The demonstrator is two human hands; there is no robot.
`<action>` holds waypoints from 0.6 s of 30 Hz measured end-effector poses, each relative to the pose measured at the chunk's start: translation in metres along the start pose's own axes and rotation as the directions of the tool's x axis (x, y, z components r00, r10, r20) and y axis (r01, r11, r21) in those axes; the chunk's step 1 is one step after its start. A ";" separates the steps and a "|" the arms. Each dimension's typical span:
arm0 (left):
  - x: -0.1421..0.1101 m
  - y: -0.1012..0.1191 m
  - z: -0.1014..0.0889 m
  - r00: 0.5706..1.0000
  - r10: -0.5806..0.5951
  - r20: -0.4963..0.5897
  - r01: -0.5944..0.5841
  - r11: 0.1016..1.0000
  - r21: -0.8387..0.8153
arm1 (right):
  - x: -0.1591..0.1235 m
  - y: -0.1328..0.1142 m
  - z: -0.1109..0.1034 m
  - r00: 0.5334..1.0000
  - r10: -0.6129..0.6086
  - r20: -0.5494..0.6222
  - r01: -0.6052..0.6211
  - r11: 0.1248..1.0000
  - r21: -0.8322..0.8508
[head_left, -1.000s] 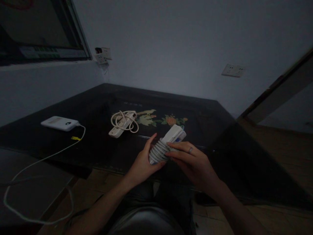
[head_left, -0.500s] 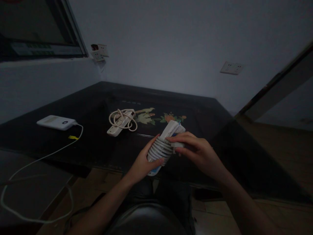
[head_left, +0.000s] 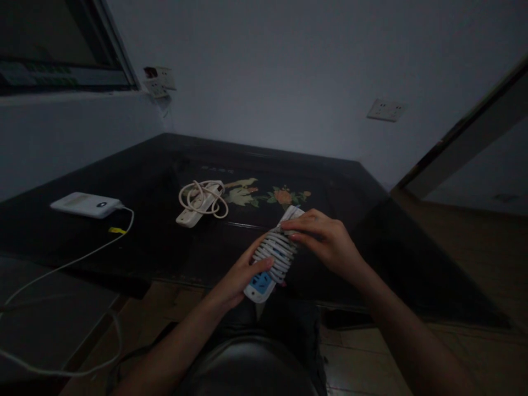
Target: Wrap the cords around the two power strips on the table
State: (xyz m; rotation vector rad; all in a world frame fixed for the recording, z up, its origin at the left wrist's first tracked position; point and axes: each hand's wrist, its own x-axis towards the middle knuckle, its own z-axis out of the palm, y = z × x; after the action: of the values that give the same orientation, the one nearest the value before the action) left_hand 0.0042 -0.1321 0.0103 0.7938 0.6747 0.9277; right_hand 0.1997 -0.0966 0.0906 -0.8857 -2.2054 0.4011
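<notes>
A white power strip (head_left: 259, 287) with blue socket faces is tilted up in front of me, over the table's near edge. Its white cord (head_left: 275, 256) is wound round the middle in several turns. My left hand (head_left: 247, 275) grips the strip and coils from the left, its thumb lying across the front. At the upper end, my right hand (head_left: 322, 236) pinches the pale plug (head_left: 292, 233) of the cord between thumb and fingers, close against the coils. The fingers cover most of the plug.
On the dark table (head_left: 165, 247) lies a second power strip (head_left: 190, 217) under its loosely looped cord. A white power bank (head_left: 84, 204) sits at the left, its cable trailing off the edge by a yellow tag (head_left: 117, 230). Wall sockets (head_left: 386, 110) are behind.
The strip has been turned so its blue sockets face me more. My right hand has brought the plug up against the coils. The whole view has shifted slightly.
</notes>
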 end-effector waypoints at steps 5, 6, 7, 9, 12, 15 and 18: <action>0.002 -0.001 -0.005 0.995 -0.085 0.053 0.087 0.996 -0.032 | 0.000 0.012 0.001 0.998 -0.069 0.012 0.069 0.997 -0.022; 0.003 -0.001 -0.006 0.993 -0.096 0.061 0.099 0.994 -0.041 | 0.000 0.013 0.001 0.996 -0.089 0.014 0.090 0.996 -0.027; 0.003 -0.002 -0.007 0.992 -0.105 0.068 0.108 0.993 -0.050 | 0.000 0.014 0.002 0.994 -0.107 0.013 0.107 0.994 -0.035; 0.004 -0.003 -0.007 0.992 -0.104 0.075 0.110 0.991 -0.072 | -0.001 0.014 0.003 0.991 -0.130 -0.006 0.130 0.990 -0.056; 0.004 -0.005 -0.006 0.994 -0.084 0.070 0.090 0.991 -0.097 | -0.003 0.014 0.009 0.989 -0.135 -0.058 0.130 0.989 -0.076; 0.004 -0.005 -0.003 0.997 -0.060 0.049 0.065 0.992 -0.111 | -0.006 0.012 0.017 0.987 -0.106 -0.121 0.097 0.993 -0.073; 0.004 -0.006 0.000 0.999 -0.031 0.033 0.035 0.990 -0.134 | -0.009 0.010 0.026 0.979 -0.068 -0.191 0.058 0.996 -0.061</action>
State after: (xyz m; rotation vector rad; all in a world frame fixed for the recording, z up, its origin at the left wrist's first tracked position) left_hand 0.0085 -0.1305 0.0048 0.6744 0.5907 0.9197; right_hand 0.1902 -0.0961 0.0629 -0.8445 -2.0677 0.2155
